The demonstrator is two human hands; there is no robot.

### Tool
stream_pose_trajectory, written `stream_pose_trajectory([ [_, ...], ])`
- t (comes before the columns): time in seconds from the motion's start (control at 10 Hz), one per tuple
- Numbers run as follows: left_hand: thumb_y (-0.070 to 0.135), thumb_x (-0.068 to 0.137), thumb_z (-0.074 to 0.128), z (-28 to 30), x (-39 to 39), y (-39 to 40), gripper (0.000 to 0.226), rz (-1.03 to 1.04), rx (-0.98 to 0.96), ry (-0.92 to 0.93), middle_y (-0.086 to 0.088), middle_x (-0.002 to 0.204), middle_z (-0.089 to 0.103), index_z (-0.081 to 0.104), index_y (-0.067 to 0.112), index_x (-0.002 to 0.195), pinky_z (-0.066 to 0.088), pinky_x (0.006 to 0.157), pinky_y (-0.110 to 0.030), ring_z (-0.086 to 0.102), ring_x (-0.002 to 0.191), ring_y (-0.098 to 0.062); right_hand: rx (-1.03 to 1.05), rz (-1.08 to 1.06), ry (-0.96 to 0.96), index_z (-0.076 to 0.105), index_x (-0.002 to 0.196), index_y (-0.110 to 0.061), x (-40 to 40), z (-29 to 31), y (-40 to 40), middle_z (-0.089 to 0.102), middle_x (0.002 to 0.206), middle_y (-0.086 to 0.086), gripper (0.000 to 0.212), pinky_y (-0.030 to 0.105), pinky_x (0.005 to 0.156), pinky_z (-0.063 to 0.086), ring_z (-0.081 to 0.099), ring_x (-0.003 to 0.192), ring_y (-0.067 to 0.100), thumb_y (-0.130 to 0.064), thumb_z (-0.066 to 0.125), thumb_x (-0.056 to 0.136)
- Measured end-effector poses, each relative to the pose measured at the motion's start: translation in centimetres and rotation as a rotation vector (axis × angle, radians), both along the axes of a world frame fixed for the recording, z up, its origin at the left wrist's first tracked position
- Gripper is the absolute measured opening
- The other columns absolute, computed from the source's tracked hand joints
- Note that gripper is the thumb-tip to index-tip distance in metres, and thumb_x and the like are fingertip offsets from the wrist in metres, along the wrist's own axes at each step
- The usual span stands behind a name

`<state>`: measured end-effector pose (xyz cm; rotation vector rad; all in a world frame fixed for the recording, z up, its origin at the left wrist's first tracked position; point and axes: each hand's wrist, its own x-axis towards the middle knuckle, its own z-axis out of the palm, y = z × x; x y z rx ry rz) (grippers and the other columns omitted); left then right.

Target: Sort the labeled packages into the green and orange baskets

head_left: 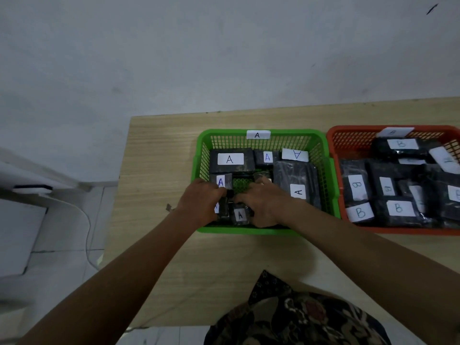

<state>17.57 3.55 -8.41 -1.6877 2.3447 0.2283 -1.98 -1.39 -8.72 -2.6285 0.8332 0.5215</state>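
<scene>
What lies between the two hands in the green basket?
In the head view, a small black package marked A sits between the left hand and right hand, with bare green basket floor behind it.

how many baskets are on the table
2: the green basket marked A sits mid-table with both hands inside it; the orange basket of B packages stands right of it, cut off by the frame edge.

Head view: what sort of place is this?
Probably a plain room at home or a small workroom: a wooden table stands against a bare white wall on a tiled floor, with a white cable trailing beside it.
</scene>
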Motion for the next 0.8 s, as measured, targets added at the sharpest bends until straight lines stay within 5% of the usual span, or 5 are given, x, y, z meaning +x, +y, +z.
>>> stream_pose_trajectory([
  [0.3, 0.037, 0.073, 0.075, -0.4, 0.2, 0.2, 0.058, -0.002, -0.003, -0.007, -0.002, 0.105, 0.068, 0.058, 0.024, 0.127, 0.039, 0.093, -0.033, 0.062, 0.098, -0.025, -0.221, 0.118, 0.07, 0.043, 0.144, -0.025, -0.6, -0.7, 0.6, 0.051, 0.131, 0.004, 0.058, 0.044, 0.111, 0.023, 0.046, 0.122, 0.023, -0.042, 0.055, 0.091],
  [0.7, 0.036, 0.072, 0.076, 0.8, 0.0, 0.3, 0.065, 0.005, 0.048, 0.037, -0.003, 0.115, 0.069, 0.056, 0.028, 0.134, 0.041, 0.092, -0.03, 0.063, 0.102, -0.025, -0.127, -0.096, -0.11, 0.069, 0.106, -0.022, -0.4, -0.7, 1.3, 0.066, 0.105, 0.003, 0.025, 0.036, 0.101, 0.032, 0.054, 0.108, 0.025, -0.021, 0.067, 0.081],
  [0.8, 0.038, 0.071, 0.077, 1.6, -0.3, 0.2, 0.068, 0.088, 0.113, 0.054, -0.002, 0.115, 0.069, 0.056, 0.03, 0.135, 0.048, 0.085, -0.032, 0.063, 0.102, -0.024, -0.05, -0.163, -0.318, 0.069, 0.109, -0.017, -1.9, -0.1, 1.2, 0.066, 0.114, 0.004, 0.027, 0.036, 0.098, 0.042, 0.056, 0.113, 0.026, -0.019, 0.067, 0.082],
])
